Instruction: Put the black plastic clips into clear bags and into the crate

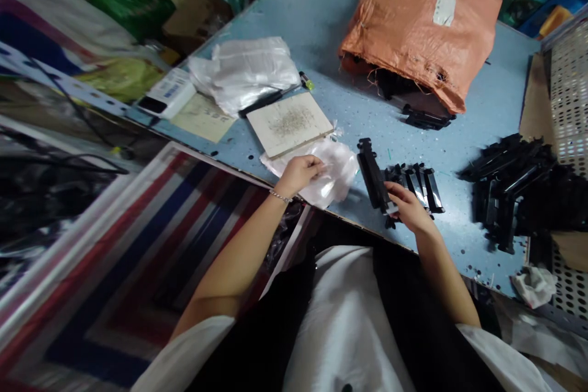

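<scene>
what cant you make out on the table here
All in the head view:
Left hand: its fingers hide whatever they pinch in the clear plastic bag.
Right hand: it covers part of the black plastic parts.
Orange woven sack: the top edge cuts it off, and it hides most of its contents.
White box: its printing is too small to read.

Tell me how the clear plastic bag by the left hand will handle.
The clear plastic bag looks floppy, given its crumpled folds. It is probably very light, and its sheen suggests it may slip under the left hand.

We see a blue counter (pixel 316 6) with little spots. On it lie a big orange sack (pixel 422 30), 2 piles of black plastic bits (pixel 505 190), a white plastic bag (pixel 243 73), and a flat pale board (pixel 289 125).
</scene>
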`<state>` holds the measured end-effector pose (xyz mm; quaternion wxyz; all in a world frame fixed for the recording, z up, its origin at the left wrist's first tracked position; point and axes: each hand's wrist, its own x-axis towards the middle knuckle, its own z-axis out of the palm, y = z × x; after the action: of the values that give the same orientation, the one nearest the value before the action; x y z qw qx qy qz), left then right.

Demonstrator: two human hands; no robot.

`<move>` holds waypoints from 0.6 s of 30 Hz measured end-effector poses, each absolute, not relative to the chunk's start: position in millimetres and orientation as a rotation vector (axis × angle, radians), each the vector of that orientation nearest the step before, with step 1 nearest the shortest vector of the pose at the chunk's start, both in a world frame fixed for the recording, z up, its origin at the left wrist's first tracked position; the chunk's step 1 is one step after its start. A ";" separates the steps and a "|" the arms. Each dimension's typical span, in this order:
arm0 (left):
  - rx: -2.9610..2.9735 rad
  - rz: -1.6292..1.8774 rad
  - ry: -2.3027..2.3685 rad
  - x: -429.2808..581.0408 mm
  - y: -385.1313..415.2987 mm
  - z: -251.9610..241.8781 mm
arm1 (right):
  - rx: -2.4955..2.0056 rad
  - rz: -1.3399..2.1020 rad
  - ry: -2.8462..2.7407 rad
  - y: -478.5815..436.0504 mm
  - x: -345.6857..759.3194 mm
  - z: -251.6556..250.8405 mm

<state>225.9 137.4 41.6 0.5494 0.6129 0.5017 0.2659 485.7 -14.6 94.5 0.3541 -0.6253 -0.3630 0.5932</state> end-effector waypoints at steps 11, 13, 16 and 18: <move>2.105 0.786 1.131 206.6 119.7 61.8 | -0.969 2.083 -0.303 -15.0 425.7 55.7; 2.226 0.810 0.994 211.1 96.9 72.5 | -0.850 2.163 -0.291 -13.0 425.4 54.1; 2.280 0.869 0.730 224.1 58.5 84.1 | -0.786 2.119 -0.274 -11.2 419.7 54.7; 2.240 0.902 0.645 229.0 40.7 86.5 | -0.832 2.020 -0.289 -12.9 415.8 57.6</move>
<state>229.0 40.7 86.5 0.3155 0.8504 0.2448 0.3425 415.8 -12.9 57.6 0.4520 -0.3367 -0.1171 0.8177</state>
